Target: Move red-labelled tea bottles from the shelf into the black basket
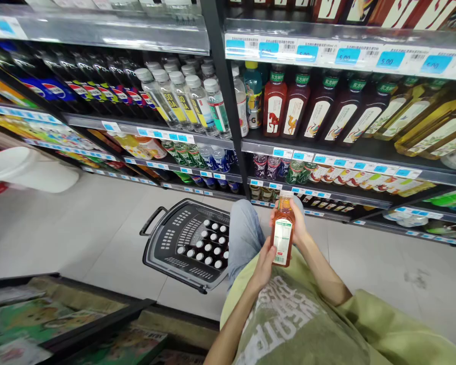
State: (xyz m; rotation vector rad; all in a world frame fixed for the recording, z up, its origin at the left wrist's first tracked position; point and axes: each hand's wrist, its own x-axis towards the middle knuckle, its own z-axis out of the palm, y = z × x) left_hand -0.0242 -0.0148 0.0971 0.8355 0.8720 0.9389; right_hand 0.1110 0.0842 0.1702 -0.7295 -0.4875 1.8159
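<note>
A bottle of reddish-brown tea drink with a pale label and an orange neck is held upright before my chest. Around its lower left side my left hand is closed. My right hand grips the upper right side, near the neck; some of its fingers are behind the bottle. On the floor to the left of my knee stands a black shopping basket, with several white-capped dark bottles inside it.
Drink shelves run across the front, holding tea bottles, clear soda bottles and dark cola bottles. A white bucket is on the left. Behind the basket, a dark-framed display borders the aisle floor.
</note>
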